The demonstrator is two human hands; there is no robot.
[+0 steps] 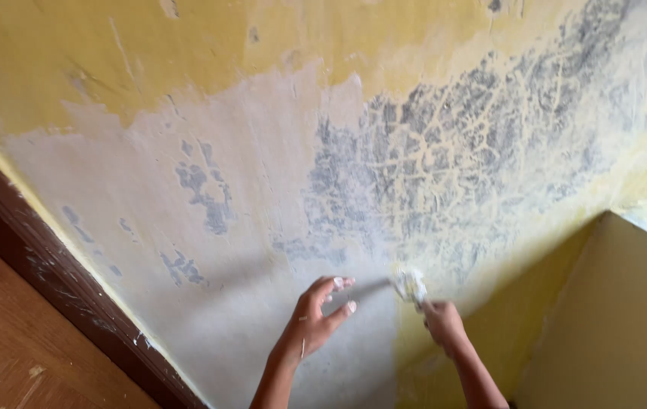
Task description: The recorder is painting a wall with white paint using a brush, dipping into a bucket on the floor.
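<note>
**Scraper on the wall, low down by the corner**

My right hand (443, 324) is closed around the handle of a small scraper (410, 286), its pale, paste-smeared blade laid against the wall (278, 189) low down, just left of the corner where the yellow side wall (619, 326) meets it. My left hand (314, 318) is beside it, a little to the left, fingers loosely spread and holding nothing, fingertips (342, 282) pointing toward the blade; whether they touch the plaster I cannot tell.

As for progress, I judge it about half covered. The left and middle of the wall carry a broad pale skim that runs down to the dark skirting board (73, 295), with a few grey blotches showing through. To the right and farther up, a large patch is grey and crazed with yellowish cracks, looking bare. Along the top, the old yellow paint remains. The strip below my hands, toward the corner, also looks yellow and unskimmed. The wooden floor (5, 348) at near left shows some pale flecks.
</note>
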